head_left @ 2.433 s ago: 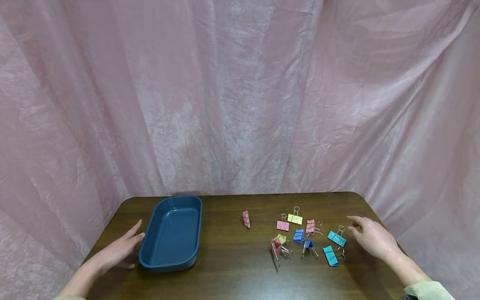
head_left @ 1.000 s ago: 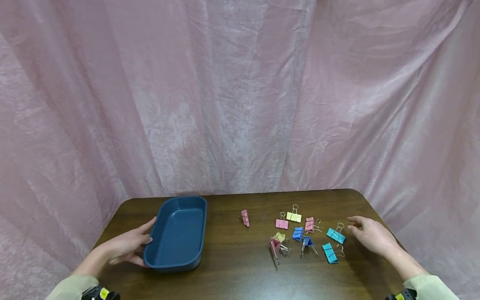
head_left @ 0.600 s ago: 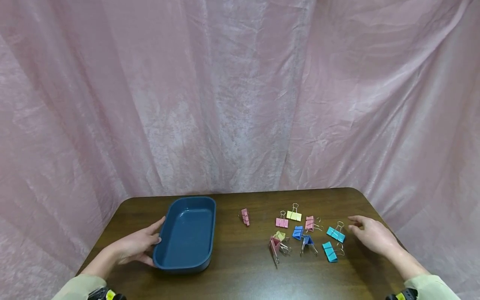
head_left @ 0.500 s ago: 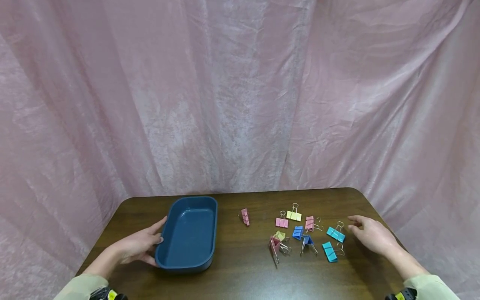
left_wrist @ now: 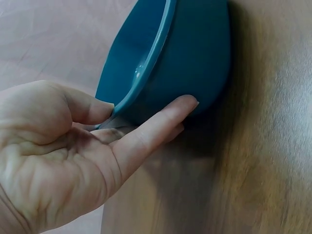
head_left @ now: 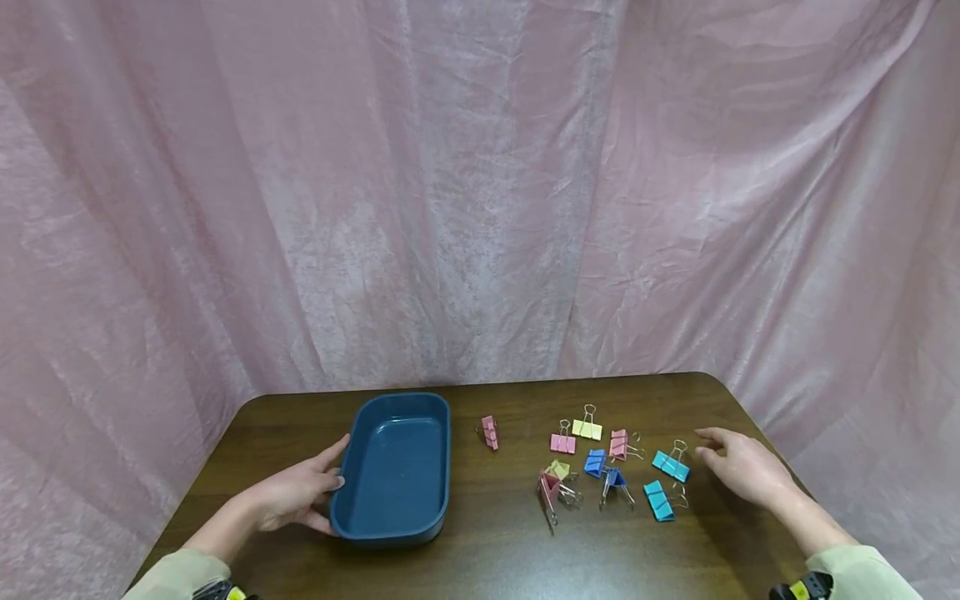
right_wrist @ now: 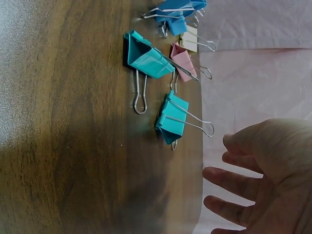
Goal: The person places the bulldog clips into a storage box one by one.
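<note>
A dark blue plastic tray [head_left: 393, 475] with nothing in it stands on the left half of the table. My left hand [head_left: 300, 493] touches its left side. In the left wrist view the thumb tip is at the rim while extended fingers [left_wrist: 161, 117] lie along the outer wall of the tray [left_wrist: 195, 53]. On the right, my right hand [head_left: 746, 471] hovers with loosely bent fingers and holds nothing. Closest to it are two teal binder clips, one farther back [head_left: 670, 467] and one nearer the front [head_left: 658, 500]; both show large in the right wrist view.
Pink [head_left: 562, 443], yellow [head_left: 587, 430] and blue [head_left: 595, 462] binder clips lie scattered right of centre. A dark pink clip [head_left: 551, 483] overlaps a yellow one. One pink clip [head_left: 489, 432] lies alone near the tray. Behind the table hangs a pink curtain [head_left: 465, 208].
My left hand reached the tray, and the tray has slid to the right across the table with the hand against it. The right hand and the binder clips have stayed in place.
</note>
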A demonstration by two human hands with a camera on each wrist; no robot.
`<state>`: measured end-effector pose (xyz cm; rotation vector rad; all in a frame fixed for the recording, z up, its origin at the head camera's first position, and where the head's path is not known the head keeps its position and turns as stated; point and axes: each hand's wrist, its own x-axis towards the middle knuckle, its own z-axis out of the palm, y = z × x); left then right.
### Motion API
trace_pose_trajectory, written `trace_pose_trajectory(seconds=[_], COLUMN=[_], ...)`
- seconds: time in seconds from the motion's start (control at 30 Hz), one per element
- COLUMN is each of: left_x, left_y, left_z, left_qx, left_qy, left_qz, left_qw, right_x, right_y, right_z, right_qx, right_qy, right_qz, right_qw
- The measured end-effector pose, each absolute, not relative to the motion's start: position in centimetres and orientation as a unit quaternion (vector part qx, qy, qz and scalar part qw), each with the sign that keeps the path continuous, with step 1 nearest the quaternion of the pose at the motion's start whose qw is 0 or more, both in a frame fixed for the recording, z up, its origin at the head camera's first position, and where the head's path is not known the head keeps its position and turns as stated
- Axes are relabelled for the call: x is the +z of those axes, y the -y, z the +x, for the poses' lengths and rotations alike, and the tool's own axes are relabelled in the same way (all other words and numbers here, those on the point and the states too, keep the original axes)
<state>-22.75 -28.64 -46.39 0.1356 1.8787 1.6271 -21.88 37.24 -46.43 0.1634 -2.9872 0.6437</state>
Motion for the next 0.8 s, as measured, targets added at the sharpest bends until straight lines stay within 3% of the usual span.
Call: trace_pose_trajectory(seconds=[0.8], left_x=[-46.2], left_y=[26.4], left_z=[-24.0], left_qx=[0.619], left_qy=[-0.729], left_qz=[-0.007], left_qw=[0.291], right_x=[-46.2], right_y=[-37.0], right_z=[-22.4], right_qx=[0.225], right_qy=[0.973], right_qz=[0.055], right_qw=[0.021])
